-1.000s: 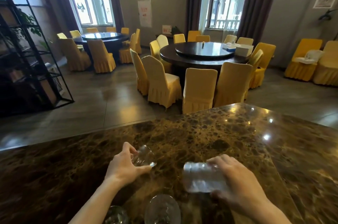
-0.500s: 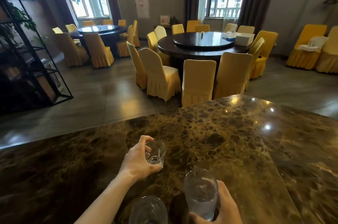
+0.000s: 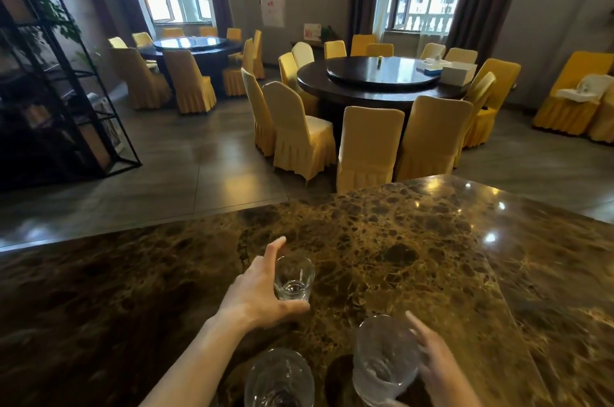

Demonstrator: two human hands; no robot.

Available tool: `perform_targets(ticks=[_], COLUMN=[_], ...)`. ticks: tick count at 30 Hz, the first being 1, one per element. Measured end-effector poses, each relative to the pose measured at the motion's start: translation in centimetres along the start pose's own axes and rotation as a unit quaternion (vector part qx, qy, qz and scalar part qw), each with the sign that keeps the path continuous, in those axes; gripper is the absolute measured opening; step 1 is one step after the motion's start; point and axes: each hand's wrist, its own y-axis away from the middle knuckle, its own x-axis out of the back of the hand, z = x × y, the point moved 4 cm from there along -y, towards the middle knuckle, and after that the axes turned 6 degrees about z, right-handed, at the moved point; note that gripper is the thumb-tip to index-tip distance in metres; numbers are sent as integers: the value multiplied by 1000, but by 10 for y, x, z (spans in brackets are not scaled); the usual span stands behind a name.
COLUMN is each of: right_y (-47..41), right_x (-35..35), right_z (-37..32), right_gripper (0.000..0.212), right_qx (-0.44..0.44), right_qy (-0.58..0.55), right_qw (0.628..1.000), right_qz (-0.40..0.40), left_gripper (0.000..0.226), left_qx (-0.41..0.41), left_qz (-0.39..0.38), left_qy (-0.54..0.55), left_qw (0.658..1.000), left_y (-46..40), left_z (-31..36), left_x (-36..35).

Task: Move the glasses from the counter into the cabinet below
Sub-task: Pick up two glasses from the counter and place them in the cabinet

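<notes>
A small clear glass (image 3: 294,278) stands upright on the brown marble counter (image 3: 415,257). My left hand (image 3: 262,290) is around it, thumb under its near side and fingers spread behind it. A taller textured glass (image 3: 385,360) is upright near the bottom edge, with my right hand (image 3: 435,363) wrapped around its right side. A third glass (image 3: 279,380) stands at the bottom edge between my forearms, touched by neither hand. The cabinet below is out of view.
The counter's far edge runs across the middle of the view, with tiled floor (image 3: 186,174) beyond. Round dining tables (image 3: 382,77) ringed by yellow-covered chairs (image 3: 368,144) fill the room. A black metal shelf (image 3: 59,91) stands at the left.
The small glass went from tilted in my left hand to upright on the counter. My right hand turned the tall glass from lying sideways to upright and brought it nearer to me.
</notes>
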Motion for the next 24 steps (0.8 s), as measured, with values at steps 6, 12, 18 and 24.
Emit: perform_targets(ticks=[6, 12, 18, 24], right_y=[-27, -94, -126, -127], right_x=[42, -109, -190, -192], right_z=[-102, -168, -125, -133], right_gripper=[68, 87, 87, 78], right_qx=[173, 247, 224, 267], right_qy=[178, 408, 567, 554], right_qw=[966, 864, 759, 764], right_qz=[69, -160, -229, -195], left_gripper=[89, 91, 74, 77], left_qx=[3, -42, -58, -74], left_qz=[54, -95, -113, -88], left_qy=[5, -57, -87, -72], left_qw=[999, 993, 988, 991], left_y=[87, 139, 150, 153], left_z=[-49, -52, -57, -66], left_x=[78, 88, 90, 86])
